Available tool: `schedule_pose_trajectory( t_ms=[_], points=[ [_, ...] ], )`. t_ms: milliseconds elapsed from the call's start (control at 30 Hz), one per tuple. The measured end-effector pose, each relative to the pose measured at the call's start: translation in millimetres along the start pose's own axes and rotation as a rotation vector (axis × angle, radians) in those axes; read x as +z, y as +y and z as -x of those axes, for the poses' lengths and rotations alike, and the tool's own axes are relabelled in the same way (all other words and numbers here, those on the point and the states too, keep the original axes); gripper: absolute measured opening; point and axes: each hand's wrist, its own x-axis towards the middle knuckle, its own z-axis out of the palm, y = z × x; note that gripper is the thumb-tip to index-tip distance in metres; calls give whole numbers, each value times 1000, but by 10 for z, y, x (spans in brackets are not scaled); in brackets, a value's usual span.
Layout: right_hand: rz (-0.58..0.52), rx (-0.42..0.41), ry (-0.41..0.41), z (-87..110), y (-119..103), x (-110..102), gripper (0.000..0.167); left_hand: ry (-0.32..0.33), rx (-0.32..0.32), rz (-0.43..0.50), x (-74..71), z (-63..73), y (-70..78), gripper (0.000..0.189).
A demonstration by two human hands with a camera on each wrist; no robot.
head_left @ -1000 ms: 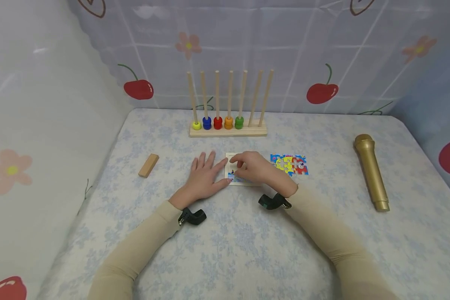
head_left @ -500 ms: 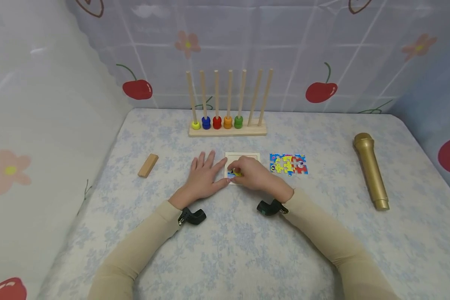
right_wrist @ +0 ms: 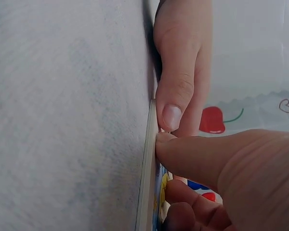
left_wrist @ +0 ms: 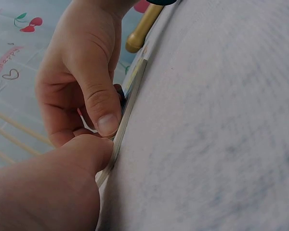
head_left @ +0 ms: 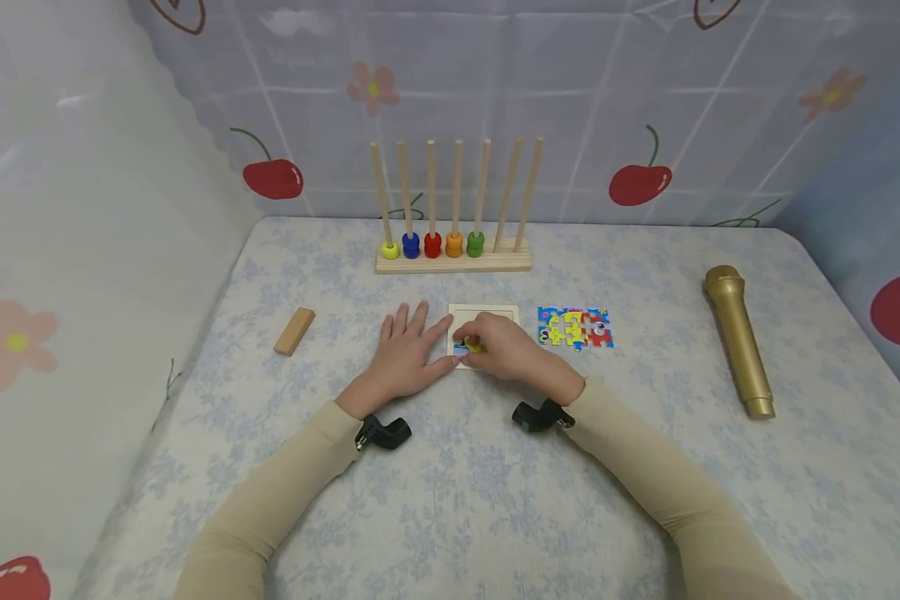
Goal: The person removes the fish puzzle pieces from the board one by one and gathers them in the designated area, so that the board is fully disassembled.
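Note:
A small pale wooden puzzle frame [head_left: 501, 309] lies flat between the hands, with part of a blue and yellow picture [head_left: 462, 347] showing in its lower left. Fingers spread, the left hand [head_left: 401, 358] rests palm down on the cloth, its thumb and index finger touching the frame's left edge. Over the frame, the right hand [head_left: 508, 346] has curled fingers and holds a puzzle piece [right_wrist: 164, 187] low against the picture between thumb and fingers; most of the piece is hidden. Right of the frame lies a joined patch of colourful jigsaw pieces [head_left: 598, 332].
A wooden bead stand [head_left: 453, 264] with upright rods and coloured beads stands at the back. At the left lies a wooden block [head_left: 295, 332]; at the right, a gold microphone [head_left: 741, 346]. A patterned curtain [head_left: 495, 83] hangs behind the table.
The right hand has come down and slightly toward the person over the frame, its thumb and fingers closing in, and yellow now shows beneath them. The left hand has stayed in place.

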Motion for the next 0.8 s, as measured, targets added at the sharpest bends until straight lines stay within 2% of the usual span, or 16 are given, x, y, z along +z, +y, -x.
schedule_pose_trajectory(
  t_ms=[500,800],
  points=[
    [-7,-10,5,27,-47,-14,29,-8,-6,-8,11,-13,-4,72],
    [-18,-88,30,25,-38,6,21,3,-7,-3,5,-8,7,71]
  ],
)
